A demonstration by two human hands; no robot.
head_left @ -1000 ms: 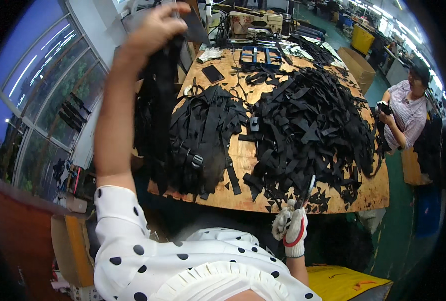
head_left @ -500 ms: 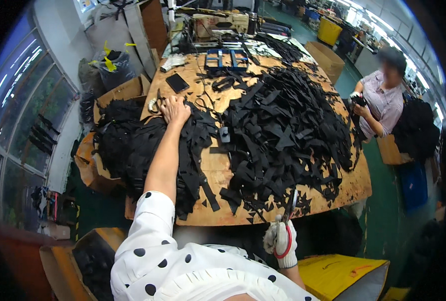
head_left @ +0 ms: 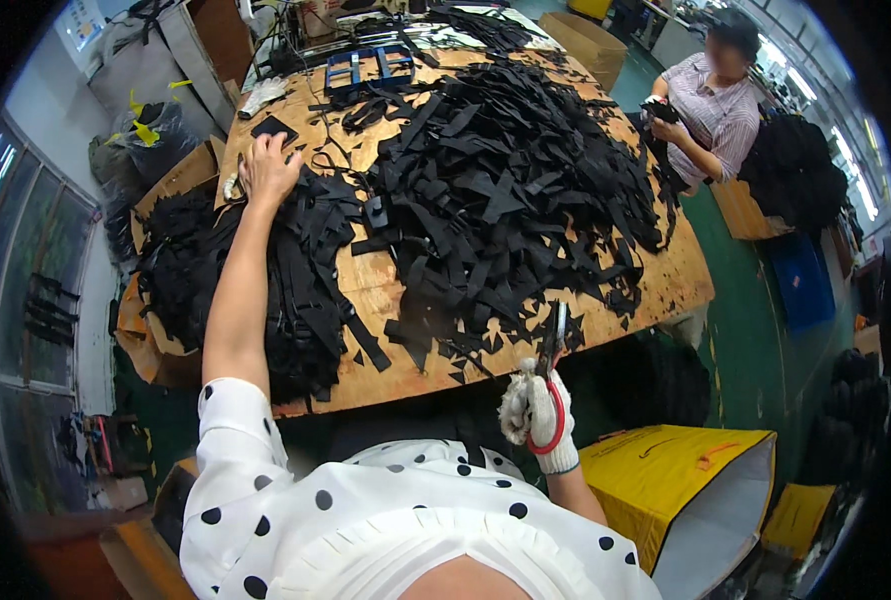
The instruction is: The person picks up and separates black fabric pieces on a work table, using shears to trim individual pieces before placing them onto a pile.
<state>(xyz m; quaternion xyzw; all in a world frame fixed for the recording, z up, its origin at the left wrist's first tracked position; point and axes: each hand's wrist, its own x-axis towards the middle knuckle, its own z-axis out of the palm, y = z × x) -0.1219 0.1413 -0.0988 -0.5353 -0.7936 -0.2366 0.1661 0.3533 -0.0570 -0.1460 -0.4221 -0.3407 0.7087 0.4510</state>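
My bare left hand [head_left: 269, 170] reaches to the back of the left pile of black straps [head_left: 310, 270], fingers apart and slightly bent, just in front of a dark phone [head_left: 275, 130]; whether it touches straps is unclear. My gloved right hand [head_left: 540, 415] grips red-handled scissors [head_left: 561, 325] at the table's front edge, blades pointing up beside a large heap of black fabric strips [head_left: 505, 190]. A small black piece [head_left: 375, 212] lies between the piles.
The wooden table [head_left: 375, 280] also bears a blue rack [head_left: 369, 70] and a white glove [head_left: 263, 97]. A co-worker [head_left: 720, 120] stands at the right, hands on black material. A yellow bag [head_left: 655, 480] stands low at right; bagged material [head_left: 150, 150] is at back left.
My left hand came down from high up, where it held dark straps, onto the left pile, then shifted slightly. My right hand still holds the scissors. The view has shifted.
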